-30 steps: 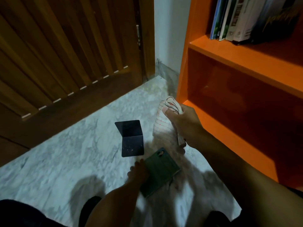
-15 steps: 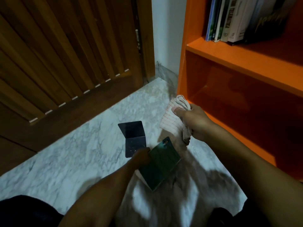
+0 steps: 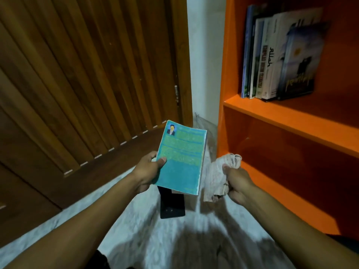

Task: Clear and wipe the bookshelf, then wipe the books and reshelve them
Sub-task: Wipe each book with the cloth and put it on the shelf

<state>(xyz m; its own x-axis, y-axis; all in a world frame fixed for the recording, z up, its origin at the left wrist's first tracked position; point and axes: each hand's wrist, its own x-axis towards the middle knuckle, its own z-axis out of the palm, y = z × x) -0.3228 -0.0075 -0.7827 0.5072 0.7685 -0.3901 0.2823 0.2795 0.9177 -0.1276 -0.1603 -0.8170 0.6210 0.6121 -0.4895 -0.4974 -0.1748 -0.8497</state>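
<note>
Head view, left hand (image 3: pixel 147 172) gripping teal book (image 3: pixel 181 158), right hand (image 3: pixel 238 184) clutching cloth (image 3: pixel 217 177) beside it

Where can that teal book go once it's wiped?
Bare room: upper shelf right of the standing books, and the compartment below it. Crowded: the floor between the hands, where the black bookend lies under the teal book.

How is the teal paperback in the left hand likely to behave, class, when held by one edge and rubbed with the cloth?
The teal paperback looks thin and soft-covered, so it probably flexes under pressure. The left hand alone holds it up, so it seems light. The right hand grips the cloth; support underneath may help.
</note>
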